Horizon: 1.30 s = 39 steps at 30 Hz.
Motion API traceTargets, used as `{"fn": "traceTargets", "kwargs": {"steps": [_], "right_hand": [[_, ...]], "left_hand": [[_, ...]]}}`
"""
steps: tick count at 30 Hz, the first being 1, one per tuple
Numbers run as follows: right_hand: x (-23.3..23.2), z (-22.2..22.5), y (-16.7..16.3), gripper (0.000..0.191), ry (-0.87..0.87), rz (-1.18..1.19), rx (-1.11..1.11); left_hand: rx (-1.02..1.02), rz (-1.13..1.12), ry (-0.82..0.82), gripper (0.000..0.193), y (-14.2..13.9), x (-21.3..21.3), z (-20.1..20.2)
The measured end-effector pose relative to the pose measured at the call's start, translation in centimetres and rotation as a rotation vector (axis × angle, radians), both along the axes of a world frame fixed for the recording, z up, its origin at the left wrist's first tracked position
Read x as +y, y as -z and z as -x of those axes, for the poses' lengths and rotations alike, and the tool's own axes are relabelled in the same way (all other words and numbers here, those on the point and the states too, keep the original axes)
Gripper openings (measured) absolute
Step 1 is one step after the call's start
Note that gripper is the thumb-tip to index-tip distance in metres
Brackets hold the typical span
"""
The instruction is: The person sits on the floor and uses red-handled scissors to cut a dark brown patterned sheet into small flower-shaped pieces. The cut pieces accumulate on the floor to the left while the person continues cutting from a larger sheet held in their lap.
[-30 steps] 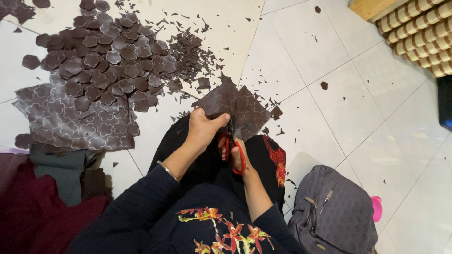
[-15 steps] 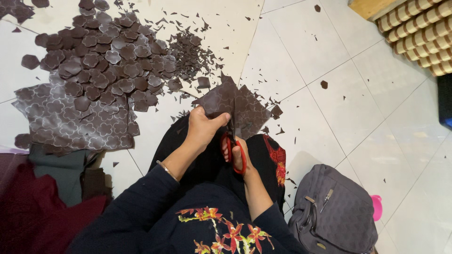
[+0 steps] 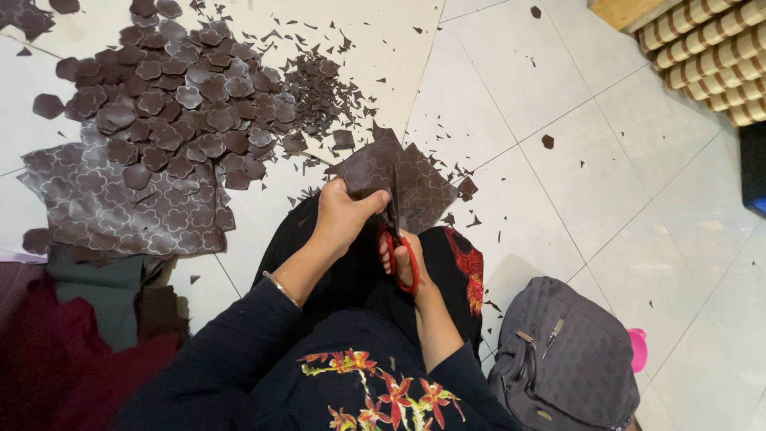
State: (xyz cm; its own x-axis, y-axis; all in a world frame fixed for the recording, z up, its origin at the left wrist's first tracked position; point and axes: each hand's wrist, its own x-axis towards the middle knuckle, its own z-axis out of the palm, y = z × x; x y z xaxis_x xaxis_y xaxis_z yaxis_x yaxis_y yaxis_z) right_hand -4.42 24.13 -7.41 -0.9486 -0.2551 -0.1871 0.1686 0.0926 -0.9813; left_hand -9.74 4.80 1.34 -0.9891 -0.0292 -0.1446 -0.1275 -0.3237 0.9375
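My left hand [image 3: 339,215] pinches the brown patterned fabric piece [image 3: 399,177] above my lap, its grip closed on the edge, while my right hand [image 3: 403,259] is closed in the red scissors [image 3: 395,239], mid-cut. I judge the next snip needs the fabric turned to follow the printed outline.

home craft spot: tiled floor [image 3: 606,183], fabric cutouts [image 3: 175,104], backpack [image 3: 566,359]

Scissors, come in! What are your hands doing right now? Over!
Left hand pinching dark brown patterned fabric piece. Right hand in red-handled scissors, blades in the fabric. Heap of cut brown flower shapes lying apart on white tiled floor.
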Motion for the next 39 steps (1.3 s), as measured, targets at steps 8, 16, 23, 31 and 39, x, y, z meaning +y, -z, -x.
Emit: {"fn": "traceTargets", "kwargs": {"steps": [8, 16, 23, 31, 39], "right_hand": [[-0.1, 0.0, -0.7, 0.095, 0.002, -0.016, 0.01], [0.3, 0.3, -1.2, 0.093, -0.03, -0.012, -0.018], [1.1, 0.6, -1.9, 0.092, -0.121, 0.017, -0.031], [1.2, 0.6, -2.9, 0.092, -0.145, -0.039, 0.006], [1.2, 0.6, -3.1, 0.089, -0.16, 0.007, 0.012]], "left_hand": [[-0.044, -0.012, 0.015, 0.016, 0.0, 0.1, 0.1], [-0.005, -0.03, 0.029, 0.015, 0.1, -0.4, 0.1], [-0.006, 0.033, 0.048, 0.018, 0.5, -1.0, 0.5], [-0.032, 0.079, 0.12, 0.021, 0.0, -2.0, 0.8], [-0.019, 0.05, 0.218, 0.019, -0.6, -3.0, 1.2]]}}
